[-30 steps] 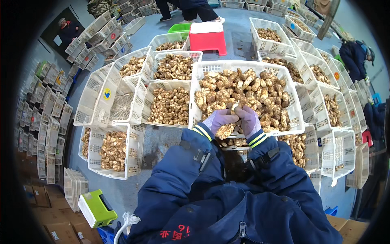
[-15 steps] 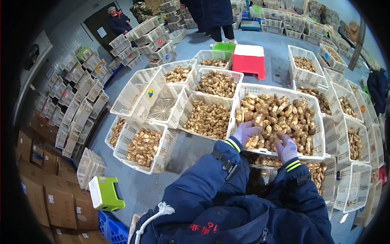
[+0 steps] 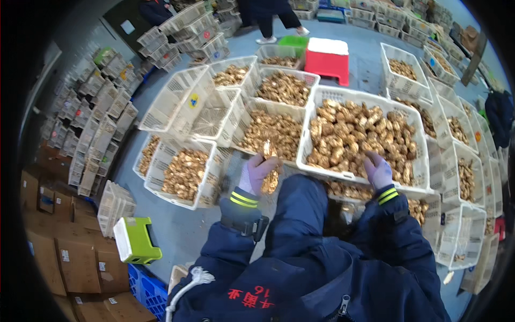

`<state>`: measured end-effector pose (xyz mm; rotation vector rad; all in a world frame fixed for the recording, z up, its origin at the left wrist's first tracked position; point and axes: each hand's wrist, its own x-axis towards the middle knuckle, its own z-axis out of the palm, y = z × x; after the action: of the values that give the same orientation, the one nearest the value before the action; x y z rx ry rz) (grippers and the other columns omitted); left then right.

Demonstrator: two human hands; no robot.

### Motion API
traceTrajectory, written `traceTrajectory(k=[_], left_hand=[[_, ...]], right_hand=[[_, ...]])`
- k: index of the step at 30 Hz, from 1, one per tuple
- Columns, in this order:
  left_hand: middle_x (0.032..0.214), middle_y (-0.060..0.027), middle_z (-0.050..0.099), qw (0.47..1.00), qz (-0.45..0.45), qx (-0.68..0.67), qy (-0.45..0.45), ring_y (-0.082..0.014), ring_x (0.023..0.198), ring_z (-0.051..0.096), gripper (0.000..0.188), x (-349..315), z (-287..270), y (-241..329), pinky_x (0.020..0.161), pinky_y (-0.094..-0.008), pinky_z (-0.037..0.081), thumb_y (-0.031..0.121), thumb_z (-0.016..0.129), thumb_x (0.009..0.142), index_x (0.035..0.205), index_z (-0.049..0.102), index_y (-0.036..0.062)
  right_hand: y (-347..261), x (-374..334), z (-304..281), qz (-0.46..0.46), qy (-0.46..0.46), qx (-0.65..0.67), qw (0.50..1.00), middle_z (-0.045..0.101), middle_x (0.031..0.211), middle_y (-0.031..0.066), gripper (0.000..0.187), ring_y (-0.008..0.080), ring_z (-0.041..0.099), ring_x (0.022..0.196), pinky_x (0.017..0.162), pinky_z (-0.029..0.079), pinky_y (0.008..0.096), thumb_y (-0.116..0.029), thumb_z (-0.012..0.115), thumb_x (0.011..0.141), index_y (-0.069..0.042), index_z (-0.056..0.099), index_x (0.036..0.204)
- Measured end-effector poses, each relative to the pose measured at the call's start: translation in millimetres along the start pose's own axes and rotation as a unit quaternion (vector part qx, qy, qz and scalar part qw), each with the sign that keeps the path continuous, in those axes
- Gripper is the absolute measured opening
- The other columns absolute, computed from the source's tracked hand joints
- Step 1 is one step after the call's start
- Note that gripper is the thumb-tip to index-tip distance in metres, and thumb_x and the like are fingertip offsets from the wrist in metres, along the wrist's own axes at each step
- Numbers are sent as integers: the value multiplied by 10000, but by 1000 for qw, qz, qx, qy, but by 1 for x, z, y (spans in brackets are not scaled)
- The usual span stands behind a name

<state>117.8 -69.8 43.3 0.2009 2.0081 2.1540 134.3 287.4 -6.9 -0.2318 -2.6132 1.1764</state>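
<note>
My left hand [image 3: 258,170], in a pale purple glove, is closed around brown-and-cream mushrooms [image 3: 270,182]. It holds them above the floor gap, in front of a crate of smaller mushrooms [image 3: 271,131]. My right hand [image 3: 379,170], gloved alike, reaches over the front rim of a large white crate [image 3: 343,174]. Its fingers are bent but look apart, with the tips at the heaped mushrooms [image 3: 362,134]; no mushroom shows in its grip. Part of that hand's thumb side is hard to make out.
Left stand a crate of mushrooms [image 3: 185,174] and a mesh-bottomed crate [image 3: 210,121]. A red-and-white stool [image 3: 327,59] is behind the large crate, a green-and-white stool [image 3: 138,240] at lower left. Stacked crates [image 3: 464,177] line the right, cardboard boxes [image 3: 80,263] the left. A person [image 3: 276,21] stands beyond.
My left hand has left the large crate and moved left with mushrooms in it. My right hand stays at the crate's front right. The view has shifted slightly, and the person beyond has stepped left.
</note>
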Motion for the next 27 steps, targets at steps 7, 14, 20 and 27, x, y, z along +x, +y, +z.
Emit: traceTrajectory(k=[7, 14, 20, 27], left_hand=[[799, -35, 611, 987, -51, 97, -114, -95, 697, 556, 281, 4, 85, 25, 626, -233, 442, 187, 608, 810, 998, 590, -20], [788, -27, 604, 963, 18, 135, -231, -87, 709, 550, 279, 10, 119, -1, 641, -227, 442, 166, 600, 820, 1023, 607, -25], [859, -88, 628, 965, 68, 7, -253, -173, 750, 622, 314, 1, 120, -12, 709, -261, 503, 197, 535, 895, 1123, 554, -18], [878, -104, 617, 928, -191, -212, -239, -189, 759, 635, 303, 11, 136, 8, 683, -278, 525, 179, 542, 897, 1131, 506, -10]], right_hand=[[-133, -7, -2, -27, -212, 391, 895, 399, 1344, 167, 655, 226, 377, 1244, 1008, 313, 326, -263, 566, 866, -24, 263, 1394], [-92, -9, -19, -27, -159, 458, 874, 575, 1094, 88, 356, 124, 547, 939, 816, 449, 264, -200, 493, 914, 27, 524, 1185], [-80, -5, -27, 62, -188, 607, 770, 575, 1052, 76, 368, 133, 538, 957, 878, 426, 304, -188, 477, 922, 28, 488, 1220], [-107, -9, -34, -19, -165, 400, 901, 585, 1101, 80, 450, 149, 541, 976, 876, 406, 271, -255, 525, 892, -7, 463, 1263]])
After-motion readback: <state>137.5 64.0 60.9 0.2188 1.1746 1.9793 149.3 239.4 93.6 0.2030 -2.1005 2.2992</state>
